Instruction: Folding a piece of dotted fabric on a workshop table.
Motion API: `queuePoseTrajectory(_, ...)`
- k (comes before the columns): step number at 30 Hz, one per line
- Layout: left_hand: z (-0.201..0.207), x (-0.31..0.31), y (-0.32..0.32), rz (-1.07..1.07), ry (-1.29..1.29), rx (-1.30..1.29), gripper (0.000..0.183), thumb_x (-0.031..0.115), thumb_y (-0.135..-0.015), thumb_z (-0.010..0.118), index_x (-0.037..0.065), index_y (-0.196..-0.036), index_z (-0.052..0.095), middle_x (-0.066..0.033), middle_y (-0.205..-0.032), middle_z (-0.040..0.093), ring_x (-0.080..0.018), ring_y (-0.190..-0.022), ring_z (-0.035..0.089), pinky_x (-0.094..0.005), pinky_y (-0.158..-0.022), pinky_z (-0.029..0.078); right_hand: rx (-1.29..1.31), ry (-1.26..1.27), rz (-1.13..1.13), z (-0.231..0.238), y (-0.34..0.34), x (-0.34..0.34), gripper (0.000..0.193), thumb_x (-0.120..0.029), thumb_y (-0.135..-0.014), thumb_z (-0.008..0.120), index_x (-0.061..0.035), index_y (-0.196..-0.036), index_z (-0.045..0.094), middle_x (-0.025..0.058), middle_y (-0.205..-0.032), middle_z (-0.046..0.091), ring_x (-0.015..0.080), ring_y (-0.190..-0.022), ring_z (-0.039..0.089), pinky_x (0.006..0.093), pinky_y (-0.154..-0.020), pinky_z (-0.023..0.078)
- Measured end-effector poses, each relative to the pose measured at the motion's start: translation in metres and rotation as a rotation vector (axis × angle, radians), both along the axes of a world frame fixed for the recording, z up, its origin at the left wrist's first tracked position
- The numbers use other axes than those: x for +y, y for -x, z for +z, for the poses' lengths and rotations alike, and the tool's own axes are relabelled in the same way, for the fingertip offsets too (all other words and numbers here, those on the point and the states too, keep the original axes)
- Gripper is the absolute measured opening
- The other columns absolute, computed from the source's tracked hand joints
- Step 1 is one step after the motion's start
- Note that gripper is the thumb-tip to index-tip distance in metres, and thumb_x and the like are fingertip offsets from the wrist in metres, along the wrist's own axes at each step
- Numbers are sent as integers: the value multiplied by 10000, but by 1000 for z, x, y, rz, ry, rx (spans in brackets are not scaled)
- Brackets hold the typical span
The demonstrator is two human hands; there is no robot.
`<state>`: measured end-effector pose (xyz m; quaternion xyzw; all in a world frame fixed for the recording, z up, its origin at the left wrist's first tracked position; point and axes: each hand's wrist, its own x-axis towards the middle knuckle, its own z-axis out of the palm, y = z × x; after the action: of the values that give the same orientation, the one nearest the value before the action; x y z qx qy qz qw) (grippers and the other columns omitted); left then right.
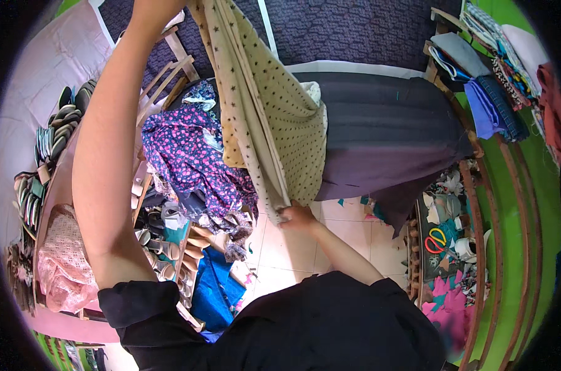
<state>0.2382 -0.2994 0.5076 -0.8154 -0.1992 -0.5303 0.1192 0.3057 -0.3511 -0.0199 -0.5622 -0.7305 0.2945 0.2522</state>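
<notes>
Beige star-print fabric (283, 117): remotely, I saw the right hand (299, 217) pinching its lower end; the left hand's (161, 6) fingers I couldn't tell.

The view comes from the left of 2 wide fisheye cameras worn on the head, facing down and forward over the black shirt (336, 321). The left forearm (105, 148) looms close to the lens; the right hand (299, 217) sits farther off, below the near edge of a dark cloth-covered bench (379, 117). Straight lines bow toward the black rim, where detail is perhaps too stretched to judge.
</notes>
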Motion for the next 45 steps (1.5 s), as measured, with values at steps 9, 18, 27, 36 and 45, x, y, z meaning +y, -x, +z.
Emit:
queuePoseTrajectory(9,15,6,57,-163,199,-151,210,138,-864,441,35,-773,599,-57,-638,578,-151,-588,526,-284,-557,429,48,54,107,52,31,-9,814,-455,-548,700,-4,-1171,433,188,-1068,526,327,-997,502,432,-843,358)
queuePoseTrajectory(18,-129,7,234,290,412,-251,280,192,-894,432,-51,-960,555,-31,-807,550,-97,-729,478,-238,-677,396,-7,165,-331,30,-102,-151,327,-219,-591,674,-47,-869,644,166,-847,619,262,-800,595,330,-699,449)
queuePoseTrajectory(27,-386,-110,284,224,1191,-763,277,265,-896,441,5,-837,517,-60,-787,511,-123,-739,459,-267,-646,388,94,-665,-568,136,-238,-377,432,-302,-617,746,-81,-928,545,146,-985,562,268,-957,523,391,-801,402)
queuePoseTrajectory(36,-408,-99,255,-171,1389,-849,217,216,-908,431,32,-1014,478,-8,-808,492,-99,-721,509,-246,-631,438,663,-929,-1136,199,-172,-298,193,-140,-645,594,-13,-781,544,58,-750,523,145,-664,495,257,-596,407)
queuePoseTrajectory(45,-344,-64,161,-336,1188,-1200,156,213,-879,465,79,-949,504,11,-772,514,-94,-664,484,-236,-593,415,224,-516,-551,245,-134,-193,77,-7,-564,580,22,-630,555,62,-544,464,118,-523,457,266,-501,351)
